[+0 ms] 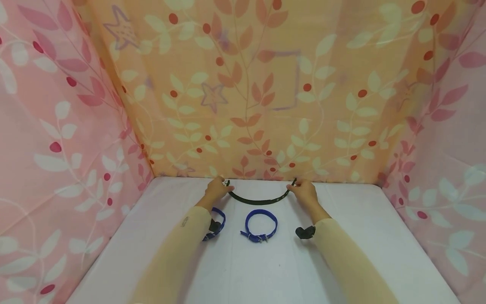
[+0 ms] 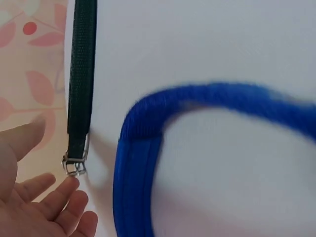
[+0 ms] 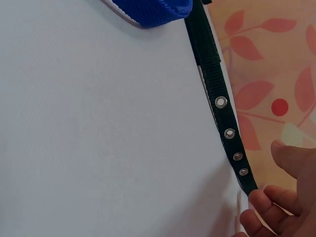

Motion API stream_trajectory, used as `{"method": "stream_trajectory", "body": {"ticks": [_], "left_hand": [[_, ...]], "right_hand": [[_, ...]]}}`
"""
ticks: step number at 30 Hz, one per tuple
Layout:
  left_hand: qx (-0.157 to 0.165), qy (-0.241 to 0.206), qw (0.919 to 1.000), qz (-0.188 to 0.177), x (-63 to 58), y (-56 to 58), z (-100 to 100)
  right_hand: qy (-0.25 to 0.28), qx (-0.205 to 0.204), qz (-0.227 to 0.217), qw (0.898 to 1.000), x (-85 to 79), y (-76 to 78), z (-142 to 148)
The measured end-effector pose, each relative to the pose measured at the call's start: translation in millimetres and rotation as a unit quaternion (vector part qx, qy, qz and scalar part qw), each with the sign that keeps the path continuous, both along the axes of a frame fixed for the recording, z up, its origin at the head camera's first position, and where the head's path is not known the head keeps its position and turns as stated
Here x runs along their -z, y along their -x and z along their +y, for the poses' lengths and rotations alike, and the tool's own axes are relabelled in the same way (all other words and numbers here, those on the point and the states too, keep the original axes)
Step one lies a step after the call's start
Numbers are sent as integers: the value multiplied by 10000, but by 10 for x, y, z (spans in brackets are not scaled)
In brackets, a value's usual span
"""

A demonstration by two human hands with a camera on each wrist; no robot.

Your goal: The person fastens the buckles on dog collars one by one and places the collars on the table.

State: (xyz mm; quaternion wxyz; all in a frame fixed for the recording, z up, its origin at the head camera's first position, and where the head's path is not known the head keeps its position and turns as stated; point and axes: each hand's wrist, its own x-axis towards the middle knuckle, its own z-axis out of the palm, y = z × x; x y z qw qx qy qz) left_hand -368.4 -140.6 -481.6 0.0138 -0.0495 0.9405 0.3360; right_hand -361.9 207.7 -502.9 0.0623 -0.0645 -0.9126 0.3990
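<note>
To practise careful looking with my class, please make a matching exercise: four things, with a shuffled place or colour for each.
1. Left hand
2. Right hand
3. Strap
4. Middle collar

A. Blue
B. At the end with eyelets
C. Dark green
D. By the strap's buckle

Pairs: 1-D, 2-B, 3-C, 4-A

Dark green strap (image 1: 261, 202), two blue collars (image 1: 258, 238), white desk (image 1: 265, 270).
Strap: silver buckle (image 2: 74, 162), silver-ringed eyelets (image 3: 238, 156). Behind far edge: orange-yellow cloth (image 1: 243, 97), cream and rust leaves, red dots, purple star outlines. Along left and right edges: pink side cloths (image 1: 49, 126), white and magenta leaves, dark-pink dots. Sleeves (image 1: 174, 253) cream.
</note>
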Motion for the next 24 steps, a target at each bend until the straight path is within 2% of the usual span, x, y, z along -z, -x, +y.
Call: {"method": "stream_trajectory", "body": {"ticks": [4,10,13,18,24], "left_hand": [[-152,-114,9998,-113,98,88,57],[-630,273,9974,-219,269,262,82],[-782,273,9961,-290,264,299,88],[-796,184,9958,-416,196,294,121],[-1049,46,9939,-344,168,289,136]], "right_hand": [[-52,126,-189,9997,19,12,-27],[-438,403,-525,9968,104,79,-86],[-644,552,-499,9951,119,110,-134],[-784,758,-602,9922,92,124,-168],[-569,783,-694,9929,41,89,-172]]}}
